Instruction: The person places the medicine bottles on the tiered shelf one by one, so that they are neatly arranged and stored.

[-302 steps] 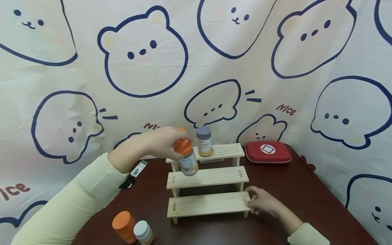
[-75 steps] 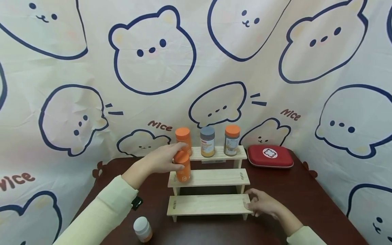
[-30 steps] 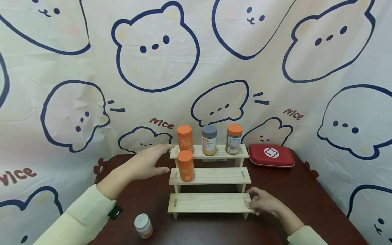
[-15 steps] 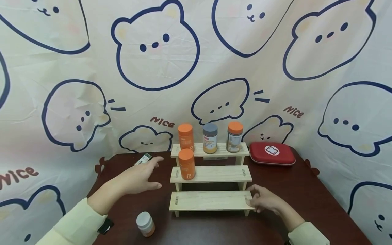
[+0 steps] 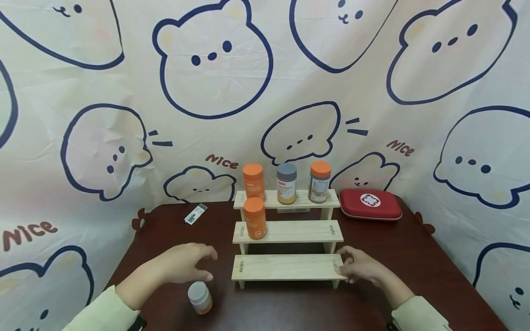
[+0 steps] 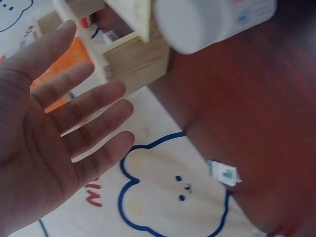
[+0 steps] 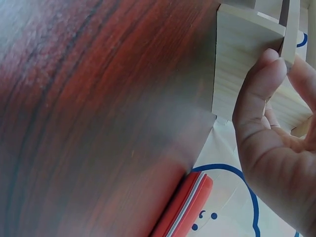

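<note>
My left hand (image 5: 181, 264) is in the air just above and left of a small white-capped bottle (image 5: 200, 298), which stands on the table. In the left wrist view its fingers are spread and hold nothing, with the white bottle (image 6: 212, 22) blurred at the top. My right hand (image 5: 361, 266) pinches the right end of the lowest board of a three-tier wooden shelf (image 5: 285, 267); the right wrist view shows thumb and finger at the board's edge. One orange bottle (image 5: 255, 219) stands at the left of the middle tier.
On the top tier stand another orange bottle (image 5: 254, 181), a grey-capped bottle (image 5: 286, 184) and an orange-capped bottle (image 5: 319, 182). A red zip case (image 5: 370, 204) lies right of the shelf. A small label (image 5: 196, 214) lies at the table's back left, before a printed cloth.
An orange-capped bottle has gone onto the top tier. My left hand has let go of the middle-tier orange bottle and come down leftward to the white-capped bottle. My right hand stays put.
</note>
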Available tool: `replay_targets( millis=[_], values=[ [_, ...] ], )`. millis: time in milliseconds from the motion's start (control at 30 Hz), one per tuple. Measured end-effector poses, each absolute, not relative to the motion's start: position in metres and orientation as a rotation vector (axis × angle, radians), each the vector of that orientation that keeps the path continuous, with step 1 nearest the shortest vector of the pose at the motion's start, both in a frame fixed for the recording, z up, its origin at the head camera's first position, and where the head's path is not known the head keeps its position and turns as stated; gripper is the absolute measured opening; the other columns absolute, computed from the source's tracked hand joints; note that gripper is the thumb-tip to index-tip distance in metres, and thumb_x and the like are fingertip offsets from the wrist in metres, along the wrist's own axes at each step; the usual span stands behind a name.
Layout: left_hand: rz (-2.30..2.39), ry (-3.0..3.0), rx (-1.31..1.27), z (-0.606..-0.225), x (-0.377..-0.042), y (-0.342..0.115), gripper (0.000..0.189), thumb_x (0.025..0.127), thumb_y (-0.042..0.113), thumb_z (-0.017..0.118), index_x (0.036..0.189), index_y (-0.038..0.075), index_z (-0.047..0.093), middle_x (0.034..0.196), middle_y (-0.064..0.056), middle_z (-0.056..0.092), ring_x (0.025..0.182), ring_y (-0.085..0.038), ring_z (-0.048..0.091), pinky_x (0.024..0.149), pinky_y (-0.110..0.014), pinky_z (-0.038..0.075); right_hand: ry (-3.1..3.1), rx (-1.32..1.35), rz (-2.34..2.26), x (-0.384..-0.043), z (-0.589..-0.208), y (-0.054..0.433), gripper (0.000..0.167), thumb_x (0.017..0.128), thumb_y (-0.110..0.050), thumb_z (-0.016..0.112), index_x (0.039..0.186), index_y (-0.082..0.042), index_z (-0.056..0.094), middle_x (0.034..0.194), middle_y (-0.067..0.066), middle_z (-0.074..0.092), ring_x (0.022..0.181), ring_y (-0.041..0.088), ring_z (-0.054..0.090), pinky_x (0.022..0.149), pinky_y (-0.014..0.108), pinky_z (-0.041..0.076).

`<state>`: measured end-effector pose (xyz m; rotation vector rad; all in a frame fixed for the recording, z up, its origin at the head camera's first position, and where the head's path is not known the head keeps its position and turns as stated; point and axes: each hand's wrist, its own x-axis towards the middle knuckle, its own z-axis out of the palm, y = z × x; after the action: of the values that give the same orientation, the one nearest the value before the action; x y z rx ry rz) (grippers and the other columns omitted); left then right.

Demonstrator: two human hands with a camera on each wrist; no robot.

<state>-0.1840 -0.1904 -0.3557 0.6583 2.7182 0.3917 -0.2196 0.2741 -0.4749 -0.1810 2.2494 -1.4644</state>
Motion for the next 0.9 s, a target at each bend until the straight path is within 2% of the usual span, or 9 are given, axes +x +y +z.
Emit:
replay_targets(
  millis=[333, 433, 600, 767, 900],
  values=[
    [0.58, 2.627, 0.692, -0.384, -0.171, -0.219, 0.035, 0.075, 0.031, 0.077, 0.105, 0.018, 0.065, 0.105, 0.002, 0.062, 0.096, -0.024, 0.06, 0.075, -0.043, 0.049, 2.233, -0.18, -1.485, -0.221, -0.48, 0.273, 0.058, 0.082, -0.015, 0.07, 0.127, 0.007, 0.04, 0.071, 0.007, 0.056, 0.06, 0.018, 0.059, 0.052, 0.03, 0.05],
    [0.601, 2.625, 0.716, -0.391, -0.168, -0.223, 0.038, 0.073, 0.032, 0.078, 0.105, 0.018, 0.064, 0.105, 0.003, 0.062, 0.095, -0.021, 0.058, 0.074, -0.038, 0.049, 2.235, -0.17, -1.481, -0.22, -0.482, 0.274, 0.059, 0.082, -0.015, 0.07, 0.127, 0.007, 0.039, 0.071, 0.006, 0.056, 0.06, 0.018, 0.058, 0.052, 0.03, 0.05],
    [0.667, 2.574, 0.694, -0.402, -0.163, -0.224, 0.041, 0.071, 0.029, 0.08, 0.107, 0.018, 0.063, 0.101, 0.004, 0.06, 0.083, -0.013, 0.054, 0.064, -0.028, 0.045, 2.232, -0.149, -1.473, -0.22, -0.483, 0.276, 0.058, 0.082, -0.015, 0.07, 0.126, 0.006, 0.04, 0.071, 0.006, 0.056, 0.06, 0.018, 0.059, 0.053, 0.03, 0.05],
    [0.641, 2.574, 0.699, -0.406, -0.158, -0.22, 0.046, 0.067, 0.023, 0.083, 0.107, 0.02, 0.061, 0.098, 0.005, 0.054, 0.077, -0.012, 0.052, 0.059, -0.027, 0.044, 2.228, -0.149, -1.46, -0.22, -0.481, 0.276, 0.058, 0.082, -0.015, 0.07, 0.126, 0.007, 0.04, 0.071, 0.007, 0.057, 0.061, 0.019, 0.059, 0.053, 0.03, 0.05],
    [0.522, 2.688, 0.75, -0.407, -0.155, -0.215, 0.046, 0.063, 0.02, 0.084, 0.101, 0.022, 0.06, 0.093, 0.006, 0.048, 0.073, -0.009, 0.051, 0.056, -0.025, 0.043, 2.234, -0.146, -1.447, -0.222, -0.478, 0.275, 0.059, 0.082, -0.016, 0.07, 0.128, 0.006, 0.039, 0.072, 0.006, 0.056, 0.062, 0.018, 0.059, 0.054, 0.031, 0.05]
  ],
)
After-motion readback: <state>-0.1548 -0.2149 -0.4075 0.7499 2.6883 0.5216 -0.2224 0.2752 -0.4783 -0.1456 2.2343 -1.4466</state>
